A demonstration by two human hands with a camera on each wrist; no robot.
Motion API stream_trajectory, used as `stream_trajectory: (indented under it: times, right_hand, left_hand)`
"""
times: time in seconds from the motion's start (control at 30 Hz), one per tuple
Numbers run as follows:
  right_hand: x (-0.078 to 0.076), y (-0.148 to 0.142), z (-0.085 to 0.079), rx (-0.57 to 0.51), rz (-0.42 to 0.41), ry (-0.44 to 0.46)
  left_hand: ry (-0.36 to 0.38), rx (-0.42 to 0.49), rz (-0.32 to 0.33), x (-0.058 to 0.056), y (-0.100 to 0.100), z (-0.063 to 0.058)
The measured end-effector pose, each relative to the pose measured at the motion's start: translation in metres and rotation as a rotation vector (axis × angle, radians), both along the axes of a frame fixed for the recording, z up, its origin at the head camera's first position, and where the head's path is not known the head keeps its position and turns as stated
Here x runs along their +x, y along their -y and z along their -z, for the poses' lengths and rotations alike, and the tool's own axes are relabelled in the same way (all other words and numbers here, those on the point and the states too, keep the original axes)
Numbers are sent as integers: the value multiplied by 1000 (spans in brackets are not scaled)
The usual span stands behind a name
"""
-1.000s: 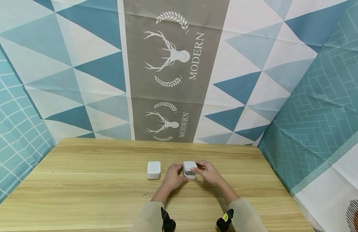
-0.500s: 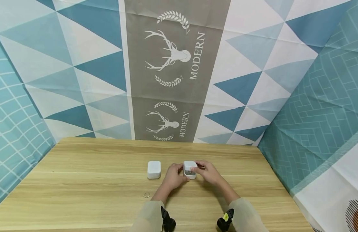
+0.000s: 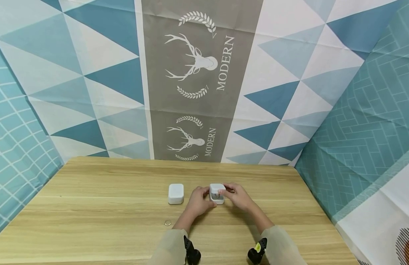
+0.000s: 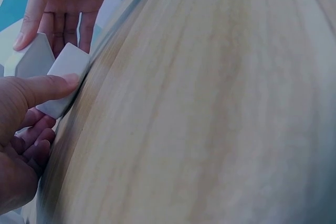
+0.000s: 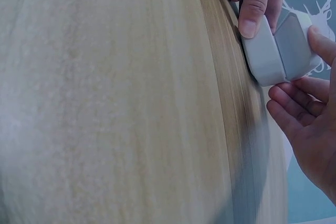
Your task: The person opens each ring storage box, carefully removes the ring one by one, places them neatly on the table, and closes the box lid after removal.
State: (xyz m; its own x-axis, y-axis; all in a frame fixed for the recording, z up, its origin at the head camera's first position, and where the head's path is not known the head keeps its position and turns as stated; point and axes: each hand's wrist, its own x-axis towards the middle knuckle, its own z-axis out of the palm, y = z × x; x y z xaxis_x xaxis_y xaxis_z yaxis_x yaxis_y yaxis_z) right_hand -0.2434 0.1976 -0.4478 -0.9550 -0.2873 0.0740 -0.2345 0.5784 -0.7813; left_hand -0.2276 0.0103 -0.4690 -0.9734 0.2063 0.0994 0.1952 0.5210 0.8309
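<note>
A small white hinged ring box stands on the table with its lid partly raised. My left hand grips the lower half from the left, its thumb on the front wall in the left wrist view. From the right, my right hand pinches the lid, thumb in front and fingers behind. The right wrist view shows the lid tilted up from the base. A grey interior shows in the gap, with a small shape inside too unclear to name.
A second white box, closed, stands left of my left hand. Nearer the front, a thin ring lies on the wooden table. Patterned cloth hangs behind the table's back edge.
The lid tilts back slightly further, so a little more of the grey interior shows. Both hands stay almost where they were; the second box and the ring have not moved.
</note>
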Motion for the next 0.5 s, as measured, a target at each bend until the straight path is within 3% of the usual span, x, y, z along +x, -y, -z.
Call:
stream_trajectory:
  times: [0.5]
  right_hand:
    - [2,1,-2,-22,6,-3]
  left_hand:
    - [-19,-1,1,-1,0,1]
